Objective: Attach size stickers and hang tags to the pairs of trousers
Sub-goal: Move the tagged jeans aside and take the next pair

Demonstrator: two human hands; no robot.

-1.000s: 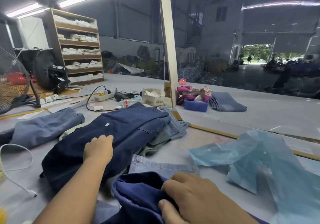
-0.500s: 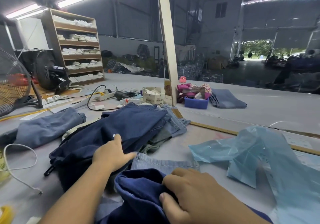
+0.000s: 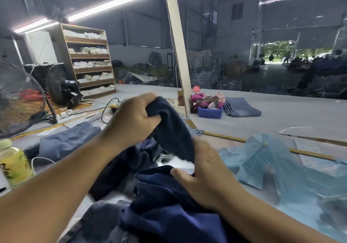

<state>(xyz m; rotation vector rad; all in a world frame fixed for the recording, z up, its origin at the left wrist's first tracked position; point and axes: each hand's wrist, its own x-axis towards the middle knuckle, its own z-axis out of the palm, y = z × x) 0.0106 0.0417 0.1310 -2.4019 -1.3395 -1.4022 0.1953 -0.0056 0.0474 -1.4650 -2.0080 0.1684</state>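
Since the earlier frame, my left hand (image 3: 133, 118) has come off the pile and risen to centre frame, fingers bunched round a fold of the dark trousers (image 3: 169, 130). Camera view has tipped up with it. My right hand (image 3: 204, 173), lower centre-right, has its fingers curled into the same cloth, thumb on top.

Trousers location: draped from the raised left hand down and right to the right hand, then spilling in a heap toward the bottom edge. Long axis between the two grips runs upper left to lower right. Both hands are on the garment; the right sits nearer the heap and the table (image 3: 281, 115).

Lighter jeans (image 3: 63, 141) lie at mid left, apart from the work. Blue plastic bags (image 3: 272, 160) lie just right of the right hand. No sticker or tag is visible on the cloth; I judge this pair not yet labelled, and motion blur prevents finer checks.
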